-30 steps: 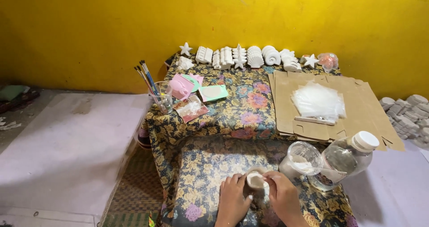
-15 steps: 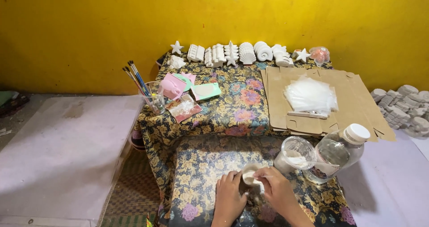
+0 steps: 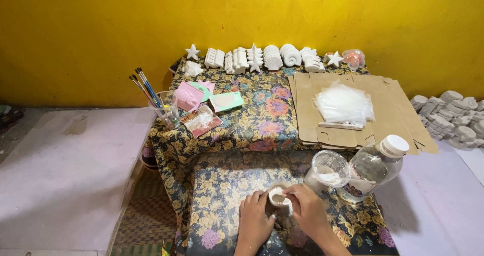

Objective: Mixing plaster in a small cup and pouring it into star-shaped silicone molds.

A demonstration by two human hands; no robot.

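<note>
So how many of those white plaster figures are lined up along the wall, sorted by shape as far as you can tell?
Star figures: 3
Shell and ridged block figures: about 6, starting at; they overlap, so the count is rough
Total: about 9

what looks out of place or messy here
Nothing is spilled or broken. Both hands cup a small white-filled cup. The only untidy spot is the cardboard sheet, which hangs off the table's right edge.
</note>
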